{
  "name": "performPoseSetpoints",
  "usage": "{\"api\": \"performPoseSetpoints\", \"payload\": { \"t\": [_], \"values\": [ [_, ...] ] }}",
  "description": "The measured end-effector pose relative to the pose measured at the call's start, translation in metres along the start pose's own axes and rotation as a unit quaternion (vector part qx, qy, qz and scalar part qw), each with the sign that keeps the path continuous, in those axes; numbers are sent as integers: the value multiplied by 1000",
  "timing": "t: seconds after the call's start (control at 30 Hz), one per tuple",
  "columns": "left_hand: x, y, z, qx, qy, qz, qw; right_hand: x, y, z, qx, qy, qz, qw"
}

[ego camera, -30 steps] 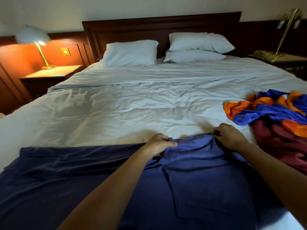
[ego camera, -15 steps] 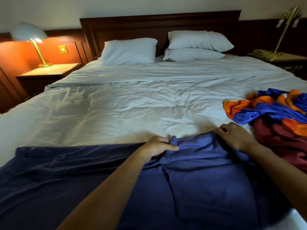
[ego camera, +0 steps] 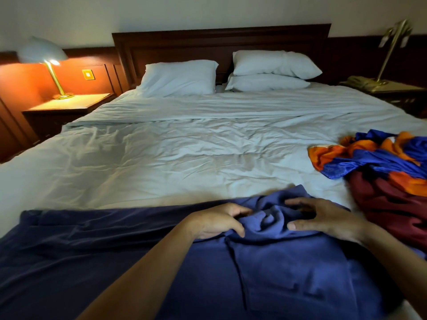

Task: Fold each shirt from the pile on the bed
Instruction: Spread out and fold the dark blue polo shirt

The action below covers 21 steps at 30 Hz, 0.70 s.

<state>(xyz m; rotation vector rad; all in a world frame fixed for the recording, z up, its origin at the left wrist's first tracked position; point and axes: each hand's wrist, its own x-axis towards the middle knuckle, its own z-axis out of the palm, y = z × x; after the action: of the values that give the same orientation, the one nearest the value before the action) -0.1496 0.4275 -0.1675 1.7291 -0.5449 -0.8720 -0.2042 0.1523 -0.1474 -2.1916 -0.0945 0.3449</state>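
A navy blue shirt point(ego camera: 288, 273) lies spread across the near edge of the bed point(ego camera: 184, 158). Its far edge is bunched into a small hump between my hands. My left hand point(ego camera: 217, 221) grips that bunched cloth between thumb and curled fingers. My right hand point(ego camera: 328, 218) is arched over the cloth just right of the hump. Its fingers are spread and its thumb lies flat on the fabric, with a gap under the palm. A pile of shirts lies at the right edge: an orange and blue one point(ego camera: 374, 158) on top of a maroon one point(ego camera: 392, 204).
Wrinkled white bedding covers the middle and far part of the bed. Three white pillows point(ego camera: 180, 77) lean at the dark wooden headboard. A lit lamp point(ego camera: 46, 58) stands on the left nightstand point(ego camera: 69, 105). The right nightstand holds a brass lamp point(ego camera: 390, 49).
Both hands have moved toward each other and slightly nearer to me, pushing the shirt's far edge into a hump. My right hand has loosened from a closed hold to spread fingers.
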Motion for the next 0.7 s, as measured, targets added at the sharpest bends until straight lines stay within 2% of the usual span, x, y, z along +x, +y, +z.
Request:
{"api": "performPoseSetpoints", "payload": {
  "t": [0.1, 0.2, 0.27, 0.33, 0.37, 0.43, 0.47, 0.53, 0.7],
  "values": [
    [7, -1, 1, -99, 19, 40, 994, 9, -5, -3, -115, -22, 21, 993],
    [17, -6, -6, -221, 113, 62, 967, 20, -4, -3, -122, 22, -7, 992],
    [19, -5, -9, -309, 159, 88, 934, 24, -3, 0, -1, 80, -47, 996],
    [19, -2, -12, -385, 187, 114, 897, 25, -4, 2, 167, 130, -72, 975],
    [20, -3, -14, -397, 200, 114, 889, 25, -4, 2, 230, 145, -69, 960],
    [24, -8, -17, -334, 240, 69, 909, 24, -3, 1, 263, 154, -29, 952],
    [27, -13, -19, -258, 266, 34, 928, 24, -1, 1, 238, 155, -1, 959],
    [30, -16, -18, -123, 314, -9, 941, 28, 6, -1, 155, 155, 41, 975],
    [26, -13, -15, 26, 310, -2, 950, 33, 10, -3, -13, 139, 48, 989]
  ]
}}
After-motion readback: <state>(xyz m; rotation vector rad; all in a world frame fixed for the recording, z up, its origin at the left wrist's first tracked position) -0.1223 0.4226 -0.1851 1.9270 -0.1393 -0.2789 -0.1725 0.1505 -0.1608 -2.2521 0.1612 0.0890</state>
